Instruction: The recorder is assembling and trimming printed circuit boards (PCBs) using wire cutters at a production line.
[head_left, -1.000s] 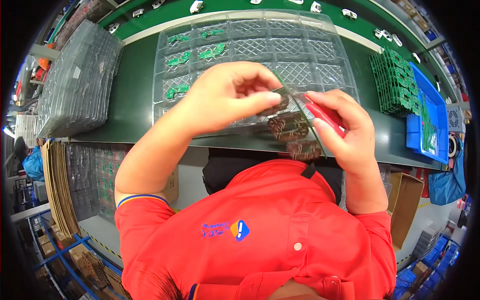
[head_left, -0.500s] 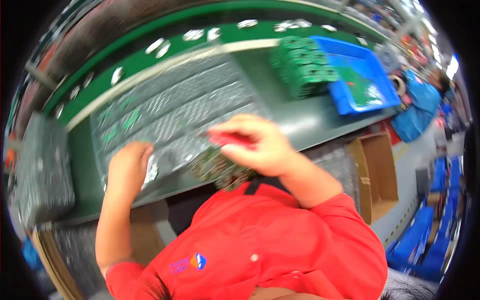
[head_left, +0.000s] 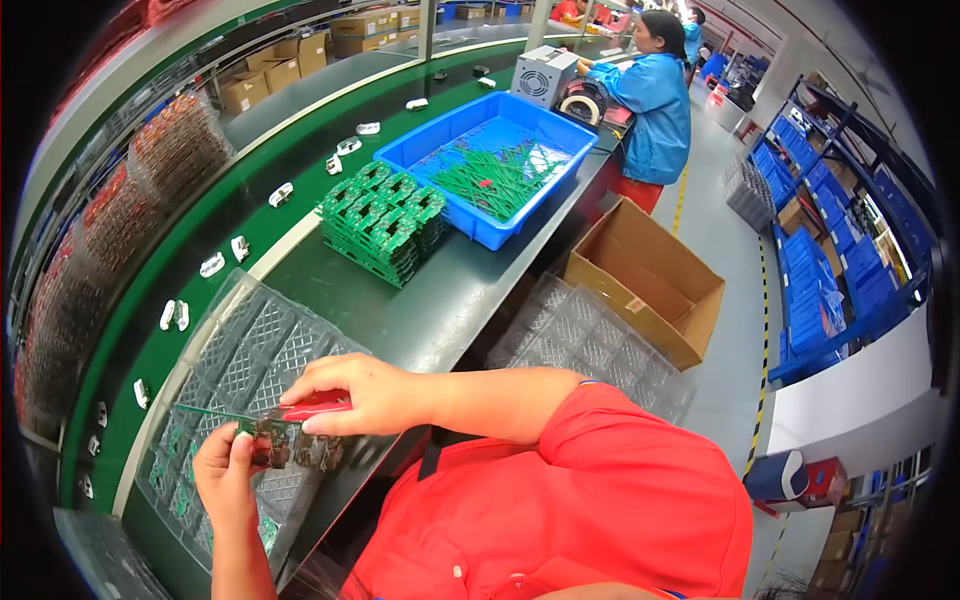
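My left hand (head_left: 225, 470) is closed, thumb and fingers pinching a green circuit board (head_left: 270, 445) above a clear plastic tray (head_left: 250, 340). In my right hand (head_left: 362, 393) are red-handled cutters (head_left: 318, 407), gripped with the fingers wrapped round the handles. Their jaws meet the upper edge of the board, where a thin green strip (head_left: 210, 411) sticks out to the left. Whether the jaws are closed on it is too small to tell. Several small green boards lie in pockets of the tray, partly hidden by my left arm.
Beyond the tray stand a stack of green board panels (head_left: 385, 215) and a blue bin (head_left: 487, 235) with thin green strips inside. White parts sit on the green conveyor (head_left: 225, 190). To the right are a cardboard box (head_left: 640, 275), more clear trays (head_left: 575, 325) and a co-worker (head_left: 650, 110).
The view has swung toward the right. My left hand, earlier at the tray and apart from the right, now holds the board up against the cutters. My right hand still grips the cutters.
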